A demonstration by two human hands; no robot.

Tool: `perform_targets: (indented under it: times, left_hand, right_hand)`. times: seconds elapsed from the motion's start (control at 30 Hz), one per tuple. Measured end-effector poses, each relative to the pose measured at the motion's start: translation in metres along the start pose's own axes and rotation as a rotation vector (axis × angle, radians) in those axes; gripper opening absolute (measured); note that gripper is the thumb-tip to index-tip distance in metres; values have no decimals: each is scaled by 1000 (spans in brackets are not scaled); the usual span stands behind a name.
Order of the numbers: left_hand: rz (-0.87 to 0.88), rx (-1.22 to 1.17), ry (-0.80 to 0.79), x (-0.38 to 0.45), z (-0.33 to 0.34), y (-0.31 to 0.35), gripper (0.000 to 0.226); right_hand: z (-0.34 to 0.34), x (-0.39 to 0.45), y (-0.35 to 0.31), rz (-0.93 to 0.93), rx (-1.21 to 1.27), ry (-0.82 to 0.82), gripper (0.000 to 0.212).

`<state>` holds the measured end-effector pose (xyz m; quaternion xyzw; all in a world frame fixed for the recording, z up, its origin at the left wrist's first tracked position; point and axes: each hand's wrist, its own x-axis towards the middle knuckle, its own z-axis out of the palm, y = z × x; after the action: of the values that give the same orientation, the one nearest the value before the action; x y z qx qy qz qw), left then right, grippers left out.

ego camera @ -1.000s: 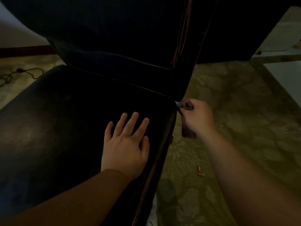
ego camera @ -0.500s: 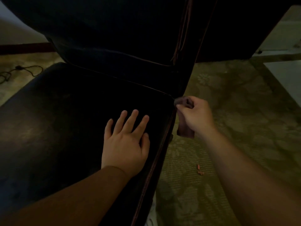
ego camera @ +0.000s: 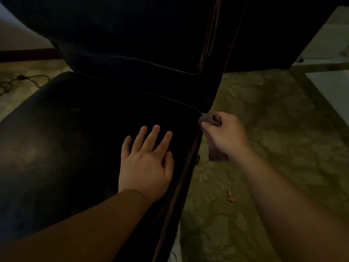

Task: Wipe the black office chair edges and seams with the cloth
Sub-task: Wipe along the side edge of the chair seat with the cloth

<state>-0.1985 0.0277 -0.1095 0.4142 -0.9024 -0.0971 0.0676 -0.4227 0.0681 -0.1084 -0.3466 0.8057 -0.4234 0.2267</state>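
Dim, soft and grainy; black chair (ego camera: 94, 148) nearly featureless, wide-angle edges bowed.

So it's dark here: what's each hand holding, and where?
Right hand grips the cloth by its upper end. Left hand holds nothing.

The chair back (ego camera: 132, 44) is running off the top edge, its upper part out of sight, and dim light is swallowing most of its detail. The chair seat (ego camera: 66, 148) is being cut off at the left and bottom edges. The right hand (ego camera: 224, 137) is covering the middle of the cloth (ego camera: 217, 156), so only 2 ends are showing. The cord (ego camera: 28, 80) is leaving the left edge. The 2 orange bits (ego camera: 230, 196) on the carpet (ego camera: 264, 129) are too small to identify.
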Motion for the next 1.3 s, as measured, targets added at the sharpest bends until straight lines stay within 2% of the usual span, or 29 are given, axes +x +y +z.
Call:
perform_targets:
  times: [0.1, 0.2, 0.3, 0.4, 0.53, 0.63, 0.73, 0.83, 1.03, 1.13, 1.3]
  left_hand:
    - [1, -12, 2, 0, -1, 0, 61]
    - [0, -30, 0, 0, -3, 1, 63]
    - [1, -22, 4, 0, -2, 1, 63]
    - [-7, -11, 9, 0, -2, 2, 62]
    - [-12, 0, 12, 0, -1, 2, 62]
    - [-11, -1, 2, 0, 0, 2, 63]
    - [-10, -8, 4, 1, -1, 2, 64]
    - [-10, -14, 5, 1, -1, 4, 65]
    - [-12, -4, 13, 1, 0, 3, 63]
    - [-16, -9, 16, 3, -1, 3, 64]
    - [-21, -13, 12, 2, -2, 5, 65]
  right_hand:
    - [5, 2, 0, 35, -67, 80, 10]
    - [8, 1, 5, 107, -157, 57, 16]
    - [10, -3, 6, 174, 12, 14, 18]
    - [8, -2, -6, 128, 116, 20, 18]
    - [11, -2, -8, 57, -33, 28, 25]
    - [9, -2, -4, 78, -107, 42, 34]
    - [7, -2, -2, 93, -160, 14, 31]
    - [9, -5, 3, 135, -52, 22, 30]
    - [10, -4, -4, 51, -27, 22, 35]
    - [10, -5, -7, 17, -77, 5, 39]
    - [6, -8, 4, 79, -158, -12, 40]
